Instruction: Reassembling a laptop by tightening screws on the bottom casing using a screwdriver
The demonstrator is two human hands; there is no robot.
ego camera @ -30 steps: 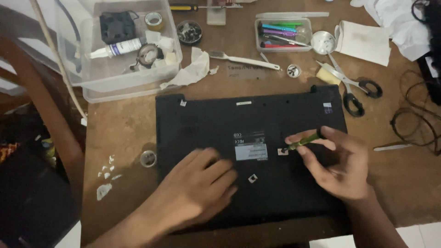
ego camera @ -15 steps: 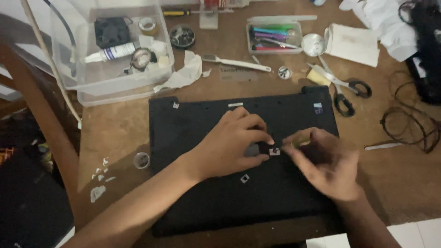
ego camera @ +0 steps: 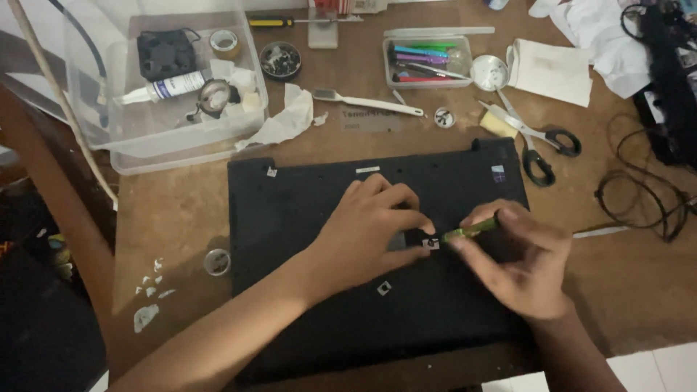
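Centrally on desk: black laptop base, underside up, near front edge. Left hand rests on it, fingertips pinching at small silver patch. Right hand grasps green screwdriver, tip at patch.

Two bare, sleeveless forearms

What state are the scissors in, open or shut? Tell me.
Open. The scissors lie flat on the wooden table, their blades spread apart in a narrow V and their black handle loops set apart.
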